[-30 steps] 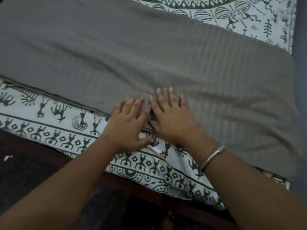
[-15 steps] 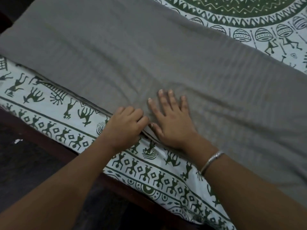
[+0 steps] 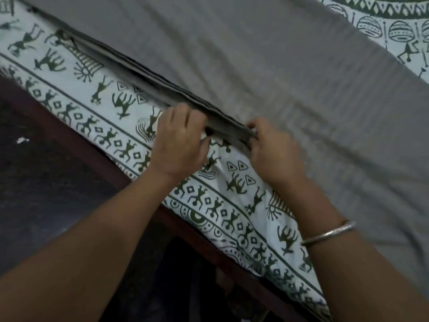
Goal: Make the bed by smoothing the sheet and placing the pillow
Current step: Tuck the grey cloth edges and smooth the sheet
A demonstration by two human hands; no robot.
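grey sheet: left hand and right hand both pinch its layered edge. pull evenly, layers aligned, low over print sheet.

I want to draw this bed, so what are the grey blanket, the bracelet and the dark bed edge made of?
The grey blanket looks like soft matte cloth: it wrinkles and folds. The bracelet looks like shiny silvery metal: it glints. The bed edge seems dark reddish wood, but blur leaves that unsure.
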